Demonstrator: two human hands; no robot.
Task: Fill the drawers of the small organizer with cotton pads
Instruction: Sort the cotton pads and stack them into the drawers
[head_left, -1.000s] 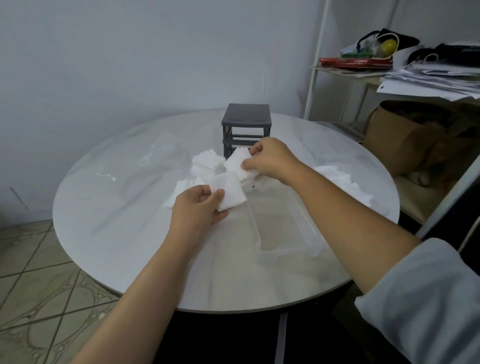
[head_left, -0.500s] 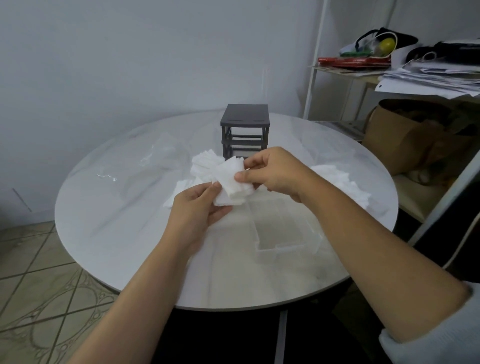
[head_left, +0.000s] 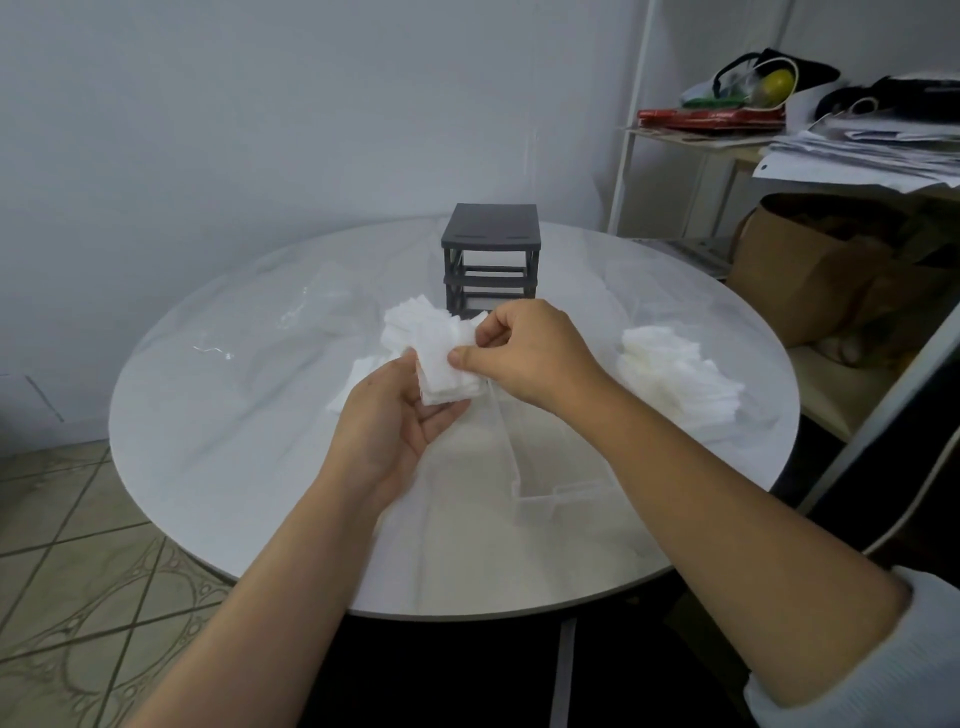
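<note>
A small dark grey organizer frame (head_left: 491, 254) stands at the far middle of the round white table (head_left: 234, 447), its upper slots without drawers. A clear plastic drawer (head_left: 556, 488) lies on the table near me, partly behind my right forearm. Between my hands is a small stack of white square cotton pads (head_left: 441, 364). My left hand (head_left: 387, 421) holds the stack from below and the left. My right hand (head_left: 524, 353) pinches its top right edge with thumb and fingers. More loose pads (head_left: 405, 322) lie behind the stack, and a second heap (head_left: 670, 369) lies to the right.
A crumpled clear plastic bag (head_left: 306, 312) lies on the table's left half. A white shelf rack (head_left: 779, 140) with papers and bags stands at the right, with a brown paper bag (head_left: 810, 265) beneath it. Tiled floor shows at the lower left.
My right hand lifted pads from the pile by the organizer and brought them onto the pad in my left hand. Both hands now hold one stack, closer to me.
</note>
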